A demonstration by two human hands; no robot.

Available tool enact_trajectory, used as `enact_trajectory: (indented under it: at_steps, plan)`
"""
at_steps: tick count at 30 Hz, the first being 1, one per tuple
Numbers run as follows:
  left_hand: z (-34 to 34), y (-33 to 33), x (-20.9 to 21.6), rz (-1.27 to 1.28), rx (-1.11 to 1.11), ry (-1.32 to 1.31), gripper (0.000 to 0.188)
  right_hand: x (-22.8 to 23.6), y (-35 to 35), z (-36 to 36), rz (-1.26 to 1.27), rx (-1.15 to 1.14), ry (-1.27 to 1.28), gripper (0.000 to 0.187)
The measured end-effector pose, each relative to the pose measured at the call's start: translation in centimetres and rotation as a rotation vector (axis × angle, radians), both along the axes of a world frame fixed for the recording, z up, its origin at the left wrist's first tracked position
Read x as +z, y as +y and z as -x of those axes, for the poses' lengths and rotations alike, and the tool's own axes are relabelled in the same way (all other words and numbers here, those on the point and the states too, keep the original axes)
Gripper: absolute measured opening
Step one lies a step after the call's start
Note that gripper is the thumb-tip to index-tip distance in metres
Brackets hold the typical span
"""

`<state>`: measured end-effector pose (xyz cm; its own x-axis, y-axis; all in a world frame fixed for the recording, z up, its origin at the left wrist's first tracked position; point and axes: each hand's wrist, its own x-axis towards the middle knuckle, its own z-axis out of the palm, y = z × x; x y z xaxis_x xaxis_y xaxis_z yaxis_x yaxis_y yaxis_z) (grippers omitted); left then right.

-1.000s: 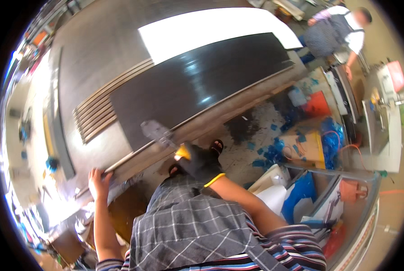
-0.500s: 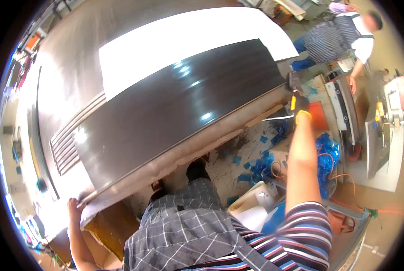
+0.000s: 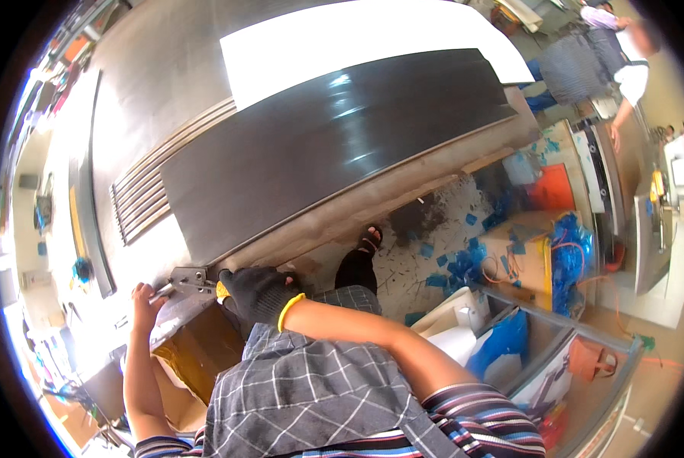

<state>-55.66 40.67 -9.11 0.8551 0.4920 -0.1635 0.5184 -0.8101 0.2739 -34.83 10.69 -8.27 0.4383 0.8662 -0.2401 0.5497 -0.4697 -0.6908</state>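
Note:
My right hand (image 3: 258, 294), in a black glove with a yellow cuff, is wrapped round a hand cutter with yellow handles (image 3: 222, 291). Its grey metal head (image 3: 193, 278) sits at the left end of the table's front edge, close to my left hand. Bare, my left hand (image 3: 147, 299) pinches the end of a thin pale strip (image 3: 163, 291) beside the cutter's head. Whether the jaws touch the strip I cannot tell. A long dark sheet (image 3: 334, 145) lies along the table's front edge, its near side above both hands.
Several thin rods (image 3: 145, 197) lie left of the dark sheet, and a white sheet (image 3: 281, 61) lies behind it. Below are a cardboard box (image 3: 204, 351) and a metal-framed rack (image 3: 563, 336). Blue scraps (image 3: 464, 267) litter the floor. Another person (image 3: 578, 69) stands at the far right.
My right hand has swung with the cutter from the table's right end to its left end, beside my left hand. My left hand stays near the left corner. The view has shifted.

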Motion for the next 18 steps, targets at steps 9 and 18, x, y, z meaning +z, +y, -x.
enact_trajectory:
  at_steps: [9, 18]
  plan:
    - [-3.0, -4.7, 5.1, -0.064, 0.065, 0.147, 0.035, -9.0, -32.1, -25.7, -0.035, -1.268, -0.353, 0.051]
    - [-0.1, -0.6, 2.7, 0.008, 0.112, 0.3, 0.037, -0.3, -39.2, -38.2, -0.175, -1.167, -0.186, 0.046]
